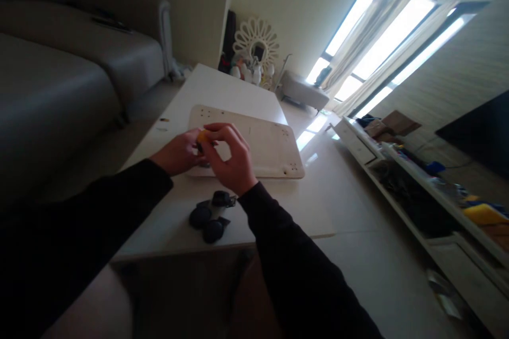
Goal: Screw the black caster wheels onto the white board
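My right hand (pixel 233 156) pinches a small yellow-orange piece (pixel 204 136), which looks like a short tool handle. Just left of it, my left hand (pixel 183 151) is closed with the fingertips meeting the right hand's; a dark bit shows between them, too hidden to name. Both hands are over the near left corner of a cream-white flat board (pixel 270 148) with rounded corners. Clusters of small holes mark its visible corners. Nearer to me, several black caster wheels (pixel 212 230) lie loose on the white table (pixel 238 82).
Small items (pixel 163 121) lie on the table left of the board. A grey sofa (pixel 79 47) runs along the left. At right stands a long white cabinet (pixel 382 169) with clutter on it. A flower-shaped mirror frame (pixel 257 29) and white ornaments are beyond the table.
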Demonstrator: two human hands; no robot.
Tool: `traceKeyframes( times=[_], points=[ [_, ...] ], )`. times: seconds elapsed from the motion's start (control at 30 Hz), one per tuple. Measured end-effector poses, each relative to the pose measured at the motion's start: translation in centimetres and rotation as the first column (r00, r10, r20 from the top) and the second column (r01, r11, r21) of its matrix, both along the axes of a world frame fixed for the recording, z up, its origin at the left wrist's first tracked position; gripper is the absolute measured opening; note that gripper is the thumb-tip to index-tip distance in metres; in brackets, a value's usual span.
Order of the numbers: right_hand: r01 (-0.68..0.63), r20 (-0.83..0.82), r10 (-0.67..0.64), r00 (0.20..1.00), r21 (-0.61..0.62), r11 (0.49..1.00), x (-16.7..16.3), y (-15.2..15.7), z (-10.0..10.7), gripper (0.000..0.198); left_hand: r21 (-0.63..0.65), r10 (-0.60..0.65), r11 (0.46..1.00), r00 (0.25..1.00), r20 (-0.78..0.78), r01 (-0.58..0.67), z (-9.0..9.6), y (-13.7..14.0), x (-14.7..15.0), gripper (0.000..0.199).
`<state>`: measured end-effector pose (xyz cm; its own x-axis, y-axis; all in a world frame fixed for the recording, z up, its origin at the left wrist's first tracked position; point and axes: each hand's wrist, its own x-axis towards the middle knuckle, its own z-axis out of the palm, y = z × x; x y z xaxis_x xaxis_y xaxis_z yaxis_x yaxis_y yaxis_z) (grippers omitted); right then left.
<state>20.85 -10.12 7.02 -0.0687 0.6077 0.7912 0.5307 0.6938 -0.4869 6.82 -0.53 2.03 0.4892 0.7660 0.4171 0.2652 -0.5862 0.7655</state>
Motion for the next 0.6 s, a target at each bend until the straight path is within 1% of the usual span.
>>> traceKeyframes(
  times=[0.07, 0.1, 0.13, 0.2, 0.27, 0.4, 0.47, 0.6],
  points=[
    [-0.057, -0.028, 0.057, 0.998, 0.005, 0.998, 0.1, -0.2, 0.4, 0.007, 0.001, -0.080, 0.997, 0.995, -0.055, 0.080, 0.5, -0.2, -0.3, 0.030],
    [-0.060, -0.039, 0.060, 0.997, 0.005, 0.998, 0.2, -0.3, 0.5, 0.006, 0.001, -0.099, 0.995, 0.994, -0.055, 0.099, 0.8, -0.3, -0.5, 0.030],
    [-0.040, -0.044, 0.040, 0.998, 0.009, 0.999, 0.2, -0.3, 0.7, 0.008, -0.004, -0.109, 0.994, 0.993, -0.053, 0.109, 1.0, -0.4, -0.6, 0.031],
    [0.031, -0.069, -0.028, 0.997, 0.047, 0.998, 0.2, -0.4, 0.8, 0.018, -0.022, -0.116, 0.993, 0.991, -0.062, 0.115, 1.3, -0.7, -0.7, 0.032],
    [0.066, -0.088, -0.060, 0.994, 0.066, 0.996, 0.2, -0.5, 0.9, 0.022, -0.040, -0.121, 0.992, 0.991, -0.055, 0.119, 1.4, -0.9, -0.6, 0.030],
    [-0.006, -0.073, 0.006, 0.997, 0.012, 1.000, 0.1, -0.8, 1.2, 0.008, -0.077, -0.140, 0.987, 0.990, 0.008, 0.140, 1.2, -1.1, -0.2, 0.027],
    [-0.009, -0.073, 0.009, 0.997, 0.003, 1.000, 0.0, -0.9, 1.2, 0.009, -0.091, -0.145, 0.985, 0.989, 0.021, 0.147, 1.1, -1.0, -0.2, 0.031],
    [0.064, -0.080, -0.061, 0.995, 0.032, 0.997, 0.0, -0.9, 1.0, 0.019, -0.080, -0.139, 0.987, 0.990, -0.017, 0.138, 1.2, -0.4, -0.8, 0.047]
  ],
)
